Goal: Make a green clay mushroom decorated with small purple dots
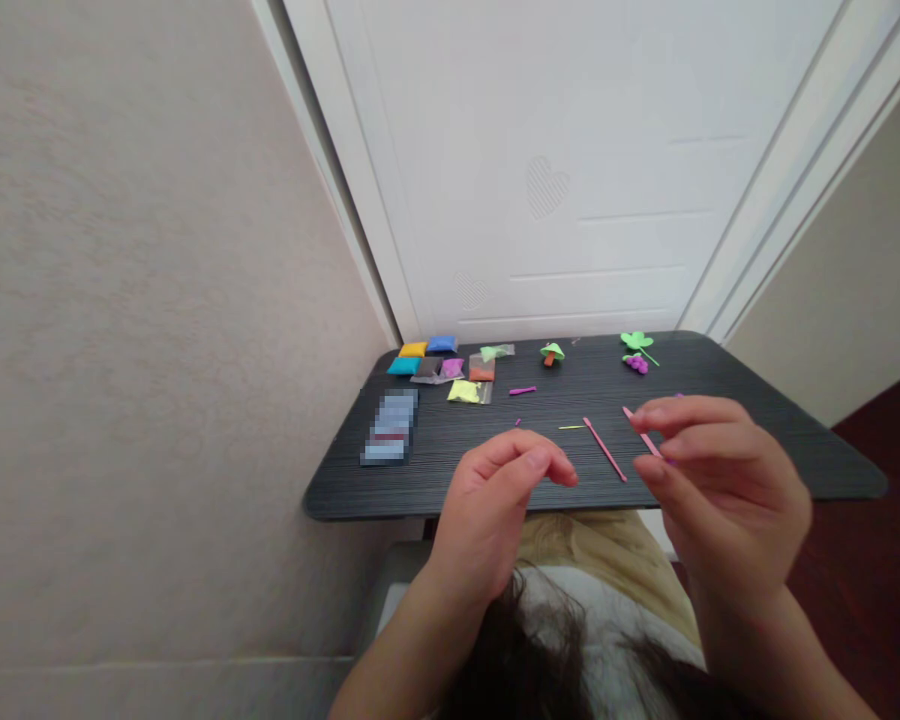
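Note:
My left hand [499, 490] is held over the table's near edge, thumb against curled fingers. Whatever it may hold is hidden. To its right, my right hand [735, 485] is raised with thumb and fingers curved but apart, and no held thing shows clearly. Behind those fingers lies a pink modelling tool [640, 430], partly covered. Between the hands rests a second pink modelling tool [604, 449], beside a thin yellow-green strip [571, 428]. A small purple piece [517, 422] lies past my left hand, and a purple tool [523, 391] farther back.
On the dark table [450, 490], several bags of coloured clay [412, 349] sit at back left, above a blurred phone-like rectangle [391, 428]. A green-capped clay mushroom [551, 354], a green clay leaf [636, 341] and a purple clay grape bunch [637, 364] stand along the back. A white door rises behind.

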A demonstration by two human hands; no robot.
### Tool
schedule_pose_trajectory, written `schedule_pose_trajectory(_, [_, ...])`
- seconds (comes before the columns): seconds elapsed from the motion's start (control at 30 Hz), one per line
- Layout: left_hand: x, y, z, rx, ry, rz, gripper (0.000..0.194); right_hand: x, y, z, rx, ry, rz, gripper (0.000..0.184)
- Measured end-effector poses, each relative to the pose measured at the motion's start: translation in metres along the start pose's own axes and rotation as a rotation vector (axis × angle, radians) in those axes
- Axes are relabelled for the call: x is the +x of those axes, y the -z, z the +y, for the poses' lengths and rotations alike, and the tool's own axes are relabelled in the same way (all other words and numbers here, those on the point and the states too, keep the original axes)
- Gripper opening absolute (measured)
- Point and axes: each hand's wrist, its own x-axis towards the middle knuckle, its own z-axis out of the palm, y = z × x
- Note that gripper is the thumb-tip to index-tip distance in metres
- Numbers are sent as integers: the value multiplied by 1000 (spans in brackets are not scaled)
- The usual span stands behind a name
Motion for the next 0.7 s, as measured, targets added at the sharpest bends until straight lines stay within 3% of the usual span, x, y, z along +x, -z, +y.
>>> schedule_pose_trajectory(0.17, [1,-1,-1,-19,-4,0,18,-3,-4,-1,10,49,-59,10])
schedule_pose_trajectory(0.27, [0,-1,-1,-20,-5,0,18,-5,-4,-1,4,26,-116,17])
schedule_pose_trajectory(0.4, [3,4,2,-15,-29,17,18,-5,0,7,-28,-35,-149,10])
schedule_pose_trajectory(0.5, [12,14,2,-22,-104,94,17,-5,1,26,-83,-102,-201,1])
schedule_pose_trajectory(0.6, [30,32,-11,-29,-153,202,15,-8,-1,57,-148,-213,-274,8])
schedule_pose_trajectory(0.7, [51,52,-39,-30,-34,342,12,-15,-4,89,-227,-297,-346,15])
